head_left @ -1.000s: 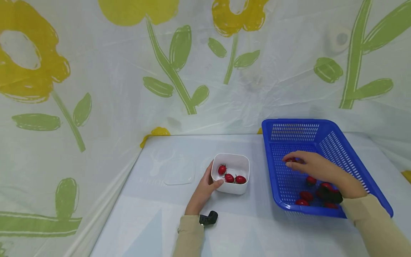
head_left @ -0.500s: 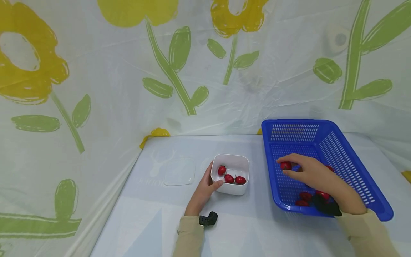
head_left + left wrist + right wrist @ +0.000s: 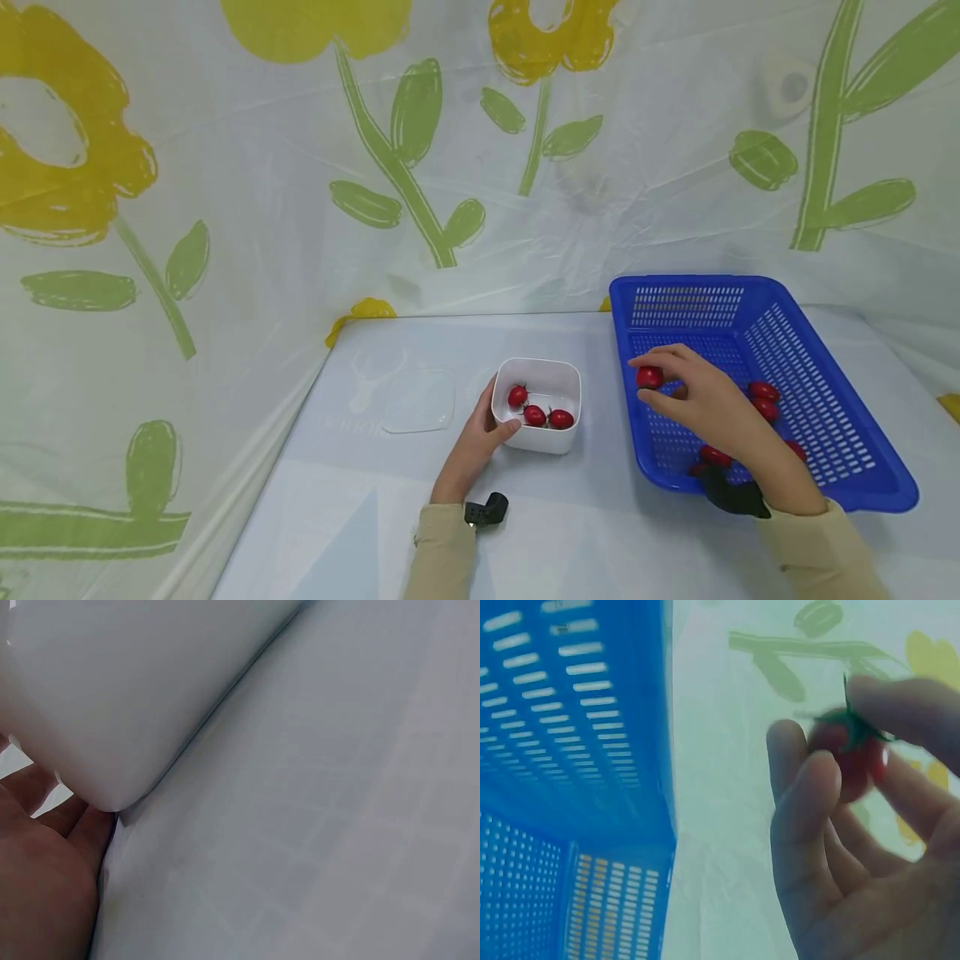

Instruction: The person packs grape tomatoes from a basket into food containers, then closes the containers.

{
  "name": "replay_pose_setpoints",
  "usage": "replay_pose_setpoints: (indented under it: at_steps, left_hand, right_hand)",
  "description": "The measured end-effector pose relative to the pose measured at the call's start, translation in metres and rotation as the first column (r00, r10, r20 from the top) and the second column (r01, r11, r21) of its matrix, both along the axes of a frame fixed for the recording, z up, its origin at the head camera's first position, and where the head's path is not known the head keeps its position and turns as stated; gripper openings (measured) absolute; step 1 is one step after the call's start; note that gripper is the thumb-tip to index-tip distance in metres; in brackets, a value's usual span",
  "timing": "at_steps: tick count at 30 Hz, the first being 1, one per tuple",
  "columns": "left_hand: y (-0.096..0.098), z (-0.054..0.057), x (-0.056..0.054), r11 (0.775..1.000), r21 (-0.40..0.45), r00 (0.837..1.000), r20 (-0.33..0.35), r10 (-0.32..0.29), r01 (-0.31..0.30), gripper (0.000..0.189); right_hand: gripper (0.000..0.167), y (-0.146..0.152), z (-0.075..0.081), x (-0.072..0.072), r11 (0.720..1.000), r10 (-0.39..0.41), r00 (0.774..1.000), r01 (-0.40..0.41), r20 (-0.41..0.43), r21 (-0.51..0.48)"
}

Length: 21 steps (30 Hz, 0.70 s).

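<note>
My right hand (image 3: 705,407) pinches a red cherry tomato (image 3: 649,377) between thumb and fingers, above the left side of the blue basket (image 3: 625,392). In the right wrist view the held tomato (image 3: 853,771) shows its green stem leaves. My left hand (image 3: 476,437) grips the left side of a square white box (image 3: 543,442), with the thumb over its near rim. Three tomatoes (image 3: 561,419) lie inside the box. The left wrist view shows the box wall (image 3: 135,690) against the fingers; part of that hand is out of frame.
Several more tomatoes (image 3: 765,409) lie in the basket, some partly hidden by the right wrist. A clear flat lid (image 3: 418,402) rests on the table (image 3: 600,533), left of the box. Behind the table hangs a flower-printed curtain (image 3: 285,208).
My right hand has lifted the tomato and shifted left within the basket toward its left rim, uncovering more tomatoes. The left hand and the white box have stayed in place.
</note>
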State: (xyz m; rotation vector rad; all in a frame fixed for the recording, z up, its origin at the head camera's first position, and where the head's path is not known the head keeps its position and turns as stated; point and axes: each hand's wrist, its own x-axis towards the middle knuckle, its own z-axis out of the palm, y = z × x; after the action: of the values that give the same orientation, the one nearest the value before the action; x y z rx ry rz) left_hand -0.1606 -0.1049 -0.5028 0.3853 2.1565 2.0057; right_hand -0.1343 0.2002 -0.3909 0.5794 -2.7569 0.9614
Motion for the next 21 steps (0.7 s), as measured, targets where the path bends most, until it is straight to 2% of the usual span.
replay_pose_setpoints:
  at_steps: [4, 8, 13, 17, 19, 21]
  left_hand:
    - [0.000, 0.000, -0.001, 1.000, 0.026, 1.000, -0.011, -0.008, 0.009, 0.073]
    - [0.001, -0.002, -0.005, 0.999, 0.038, 1.000, -0.015, -0.015, 0.016, 0.072]
    - [0.000, -0.015, -0.013, 0.999, 0.042, 1.000, -0.017, -0.004, 0.004, 0.071]
    - [-0.003, -0.024, -0.013, 1.000, 0.002, 1.000, 0.008, 0.014, -0.014, 0.071]
    - [-0.003, -0.024, -0.012, 1.000, 0.005, 1.000, 0.015, 0.006, -0.006, 0.072]
    - [-0.002, -0.018, -0.010, 1.000, 0.023, 1.000, 0.000, -0.007, 0.007, 0.072]
  right_hand:
    - [0.039, -0.007, -0.001, 0.000, 0.999, -0.025, 0.999, 0.024, -0.034, -0.047]
    - [0.041, -0.015, 0.000, 0.002, 0.994, -0.052, 0.998, 0.050, -0.021, -0.100]
    - [0.039, -0.028, -0.002, 0.002, 0.981, -0.075, 0.996, 0.067, -0.037, -0.183]
    - [0.037, -0.040, -0.007, 0.005, 0.960, -0.087, 0.995, 0.069, -0.055, -0.271]
    - [0.037, -0.046, -0.009, 0.007, 0.944, -0.092, 0.995, 0.071, -0.048, -0.324]
    - [0.039, -0.051, -0.012, 0.007, 0.921, -0.095, 0.995, 0.075, -0.034, -0.382]
